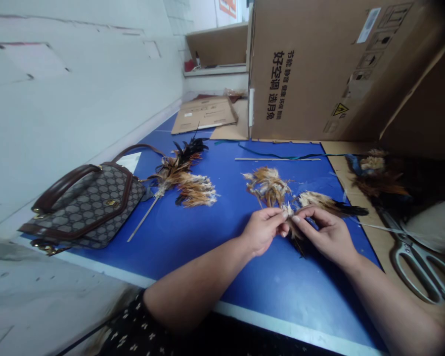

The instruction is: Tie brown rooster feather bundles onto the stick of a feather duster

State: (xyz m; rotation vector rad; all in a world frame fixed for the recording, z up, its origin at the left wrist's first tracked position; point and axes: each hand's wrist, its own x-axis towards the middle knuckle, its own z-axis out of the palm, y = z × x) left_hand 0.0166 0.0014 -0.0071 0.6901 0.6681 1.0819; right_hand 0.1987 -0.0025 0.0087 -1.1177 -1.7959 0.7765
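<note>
Over the right part of the blue table (193, 257), my left hand (263, 228) and my right hand (328, 235) meet, fingertips closed on a small bunch of brown feathers (295, 231). Its pale quill ends point up between the thumbs, and its dark tips hang below. Just beyond my left hand lies a loose heap of cream and brown feathers (269, 185). Beside my right hand is another bundle of feathers (319, 201), pale at one end and black at the other. Farther left rests a feather-covered stick (144, 218), with more tan feathers (196, 189) against it.
A patterned handbag (104, 207) stands at the left by the wall. Scissors (419, 267) lie at the right edge, near more feathers (380, 178). A thin bare stick (278, 159) and a green ribbon (263, 151) lie before a large cardboard box (304, 84).
</note>
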